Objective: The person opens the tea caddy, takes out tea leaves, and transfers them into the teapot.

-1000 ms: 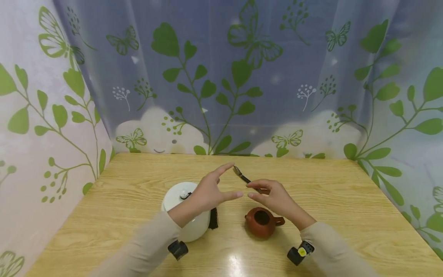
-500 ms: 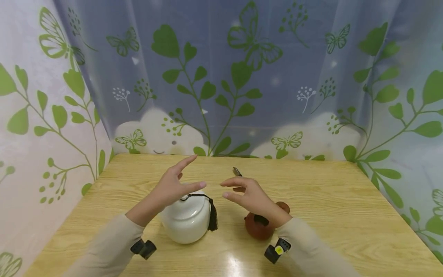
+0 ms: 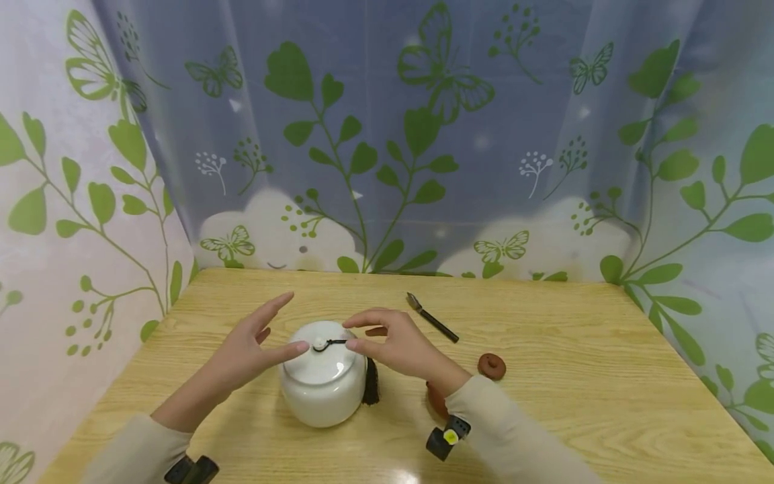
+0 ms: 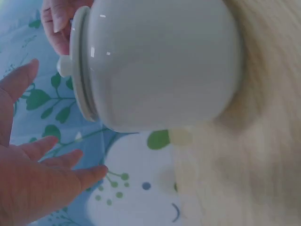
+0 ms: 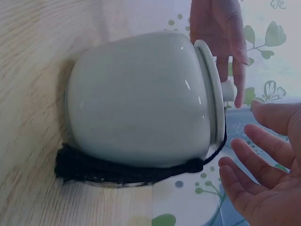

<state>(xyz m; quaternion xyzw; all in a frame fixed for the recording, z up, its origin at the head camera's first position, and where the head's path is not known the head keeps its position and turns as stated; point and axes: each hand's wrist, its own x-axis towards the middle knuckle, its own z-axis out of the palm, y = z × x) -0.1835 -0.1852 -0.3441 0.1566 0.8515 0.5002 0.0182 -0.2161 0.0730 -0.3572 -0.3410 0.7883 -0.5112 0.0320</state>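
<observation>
A white lidded jar [image 3: 323, 403] stands upright on the table, its lid [image 3: 300, 367] seated on the rim. A black cord loops round the lid's knob [image 5: 229, 91] and ends in a black tassel [image 3: 371, 384] hanging down the right side. My left hand [image 3: 249, 346] is at the lid's left, fingers spread and thumb tip near the knob. On the other side my right hand [image 3: 402, 344] hovers with relaxed fingers at the lid's right edge, thumb tip by the cord. Both hands are empty. In both wrist views the jar [image 4: 160, 66] fills the middle.
A reddish-brown teapot [image 3: 437, 400] is mostly hidden under my right forearm. Its small lid [image 3: 492, 366] lies on the wooden table [image 3: 574, 349] behind it. Further back lies a slim black-handled tool [image 3: 437, 323] with a metallic tip. A patterned curtain [image 3: 387, 202] closes off the back.
Both hands have moved left, from over the gap between jar and teapot to either side of the jar's lid. The teapot's lid and the slim tool have come into full view.
</observation>
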